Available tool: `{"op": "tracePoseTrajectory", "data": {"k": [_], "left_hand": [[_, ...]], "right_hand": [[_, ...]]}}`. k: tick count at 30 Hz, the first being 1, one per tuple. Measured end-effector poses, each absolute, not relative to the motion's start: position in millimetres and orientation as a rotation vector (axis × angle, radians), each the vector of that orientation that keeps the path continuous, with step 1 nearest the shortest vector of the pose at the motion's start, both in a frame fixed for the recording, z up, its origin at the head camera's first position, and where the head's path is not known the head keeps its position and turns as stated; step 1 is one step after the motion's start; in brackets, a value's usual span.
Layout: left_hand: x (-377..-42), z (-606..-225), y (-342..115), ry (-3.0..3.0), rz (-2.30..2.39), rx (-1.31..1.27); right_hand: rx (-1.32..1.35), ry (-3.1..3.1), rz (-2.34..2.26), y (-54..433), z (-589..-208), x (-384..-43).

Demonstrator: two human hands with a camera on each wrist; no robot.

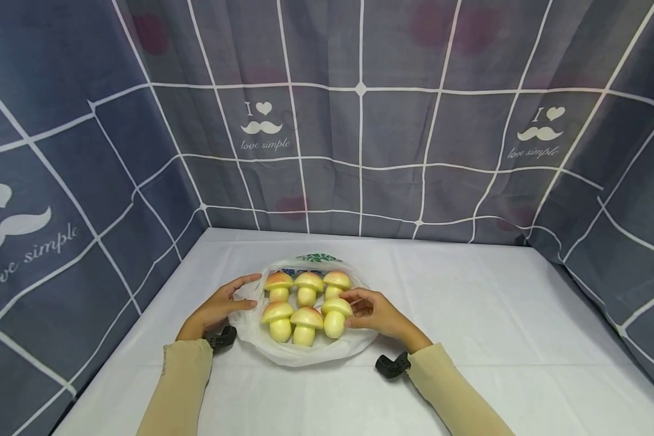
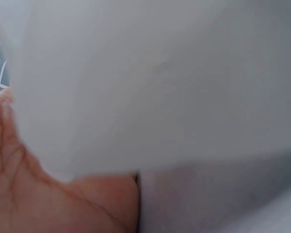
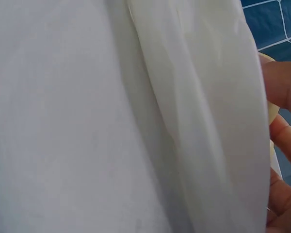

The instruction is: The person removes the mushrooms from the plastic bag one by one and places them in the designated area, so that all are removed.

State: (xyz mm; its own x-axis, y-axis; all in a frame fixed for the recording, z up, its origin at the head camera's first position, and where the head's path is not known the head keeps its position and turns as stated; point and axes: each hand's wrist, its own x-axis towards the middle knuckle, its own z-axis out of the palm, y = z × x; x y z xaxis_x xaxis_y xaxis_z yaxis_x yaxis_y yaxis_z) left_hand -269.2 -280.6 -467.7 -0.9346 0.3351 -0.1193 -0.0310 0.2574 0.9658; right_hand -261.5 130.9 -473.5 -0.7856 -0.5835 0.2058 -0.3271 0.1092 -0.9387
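White bag (image 1: 294,356) was touched by the wide left hand (image 1: 221,307); one mushroom (image 1: 335,317) pinched by the right hand (image 1: 380,312); positioning seemed underway, steadiness needed.

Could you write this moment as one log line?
left hand: touching bag | right hand: holding front-right mushroom | bag: open, six mushrooms inside

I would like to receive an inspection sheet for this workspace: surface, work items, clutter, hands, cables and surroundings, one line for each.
Surface: white covering, faint creases.
Work items: six yellow mushroom-shaped pieces, two rows of three, inside an open white plastic bag.
Clutter: nothing seen.
Hands: left hand touches the bag's left side; right hand appears to grip the near-right piece.
Cables: nothing seen.
Surroundings: dark curtains with white grid lines and moustache prints.
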Motion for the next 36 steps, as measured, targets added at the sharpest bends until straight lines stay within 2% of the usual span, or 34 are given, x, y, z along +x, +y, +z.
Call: {"op": "tracePoseTrajectory", "data": {"k": [16,36], "left_hand": [[-267.8,-467.5,-277.5,2.206,1.749,0.301],[-267.2,-469.7,-282.0,2.149,1.797,0.367]], "right_hand": [[-0.939,2.193,-1.740,136.6,-491.1,-265.9],[-0.937,2.161,-1.775,134.6,-489.4,-262.7]]}}
